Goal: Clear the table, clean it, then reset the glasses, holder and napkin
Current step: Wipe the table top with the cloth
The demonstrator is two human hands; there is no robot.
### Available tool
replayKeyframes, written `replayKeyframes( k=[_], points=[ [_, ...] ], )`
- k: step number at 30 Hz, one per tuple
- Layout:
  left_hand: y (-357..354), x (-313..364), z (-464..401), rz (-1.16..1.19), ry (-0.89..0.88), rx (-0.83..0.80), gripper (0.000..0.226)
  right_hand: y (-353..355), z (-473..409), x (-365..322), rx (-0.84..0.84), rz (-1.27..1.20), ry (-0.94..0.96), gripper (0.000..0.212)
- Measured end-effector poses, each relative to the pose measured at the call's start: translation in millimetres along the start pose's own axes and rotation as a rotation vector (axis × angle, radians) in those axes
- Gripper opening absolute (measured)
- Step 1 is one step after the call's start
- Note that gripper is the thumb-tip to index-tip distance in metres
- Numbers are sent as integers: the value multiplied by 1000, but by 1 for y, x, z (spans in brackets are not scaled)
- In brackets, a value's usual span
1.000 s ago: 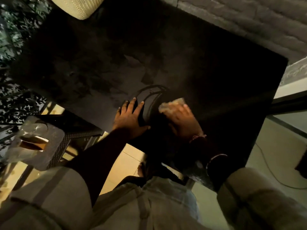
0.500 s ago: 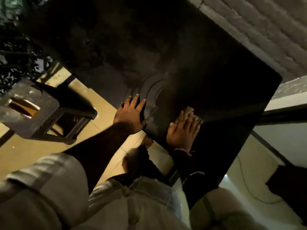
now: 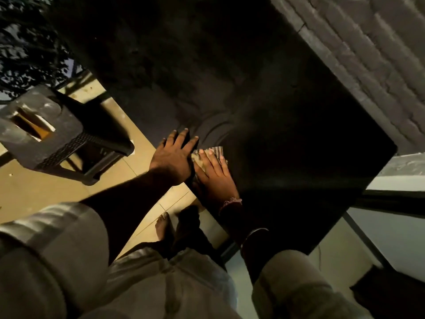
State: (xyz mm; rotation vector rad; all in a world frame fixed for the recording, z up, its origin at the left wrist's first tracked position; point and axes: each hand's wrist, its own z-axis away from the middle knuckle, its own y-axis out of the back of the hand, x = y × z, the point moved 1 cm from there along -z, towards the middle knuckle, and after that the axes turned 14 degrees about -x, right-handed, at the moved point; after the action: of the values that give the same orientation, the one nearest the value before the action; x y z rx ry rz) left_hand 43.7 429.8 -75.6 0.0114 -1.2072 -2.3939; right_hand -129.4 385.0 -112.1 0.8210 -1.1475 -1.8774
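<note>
Dim warm light fell on a tan tiled floor (image 3: 34,192), a dark plastic stool (image 3: 53,137) and a grey brick wall (image 3: 372,56).

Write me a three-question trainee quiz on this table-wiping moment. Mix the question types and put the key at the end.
1. True or false: the right hand presses a cloth flat on the dark table.
2. Where does the left hand rest? A) on the stool B) flat at the table's near edge, beside the cloth C) in the air above the table
3. What stands on the floor to the left of the table?

Key
1. True.
2. B.
3. A dark plastic stool with a slot in its seat.
</note>
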Motion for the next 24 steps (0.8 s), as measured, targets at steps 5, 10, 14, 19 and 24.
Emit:
replayKeyframes(
  k=[5,10,14,19,24],
  points=[
    [7,1,-21,-36,22,71,68,26,-43,96,70,26,-177,68],
    [32,24,-65,-14,42,76,74,53,-84,136,188,-213,-639,75],
    [48,39,-93,-11,75,101,77,53,-99,158,106,88,88,65],
    [66,61,-123,-40,47,114,81,68,-85,247,308,-293,-963,67],
    [86,107,-164,-60,-55,113,81,60,-80,239,171,-11,-208,67]
  ],
)
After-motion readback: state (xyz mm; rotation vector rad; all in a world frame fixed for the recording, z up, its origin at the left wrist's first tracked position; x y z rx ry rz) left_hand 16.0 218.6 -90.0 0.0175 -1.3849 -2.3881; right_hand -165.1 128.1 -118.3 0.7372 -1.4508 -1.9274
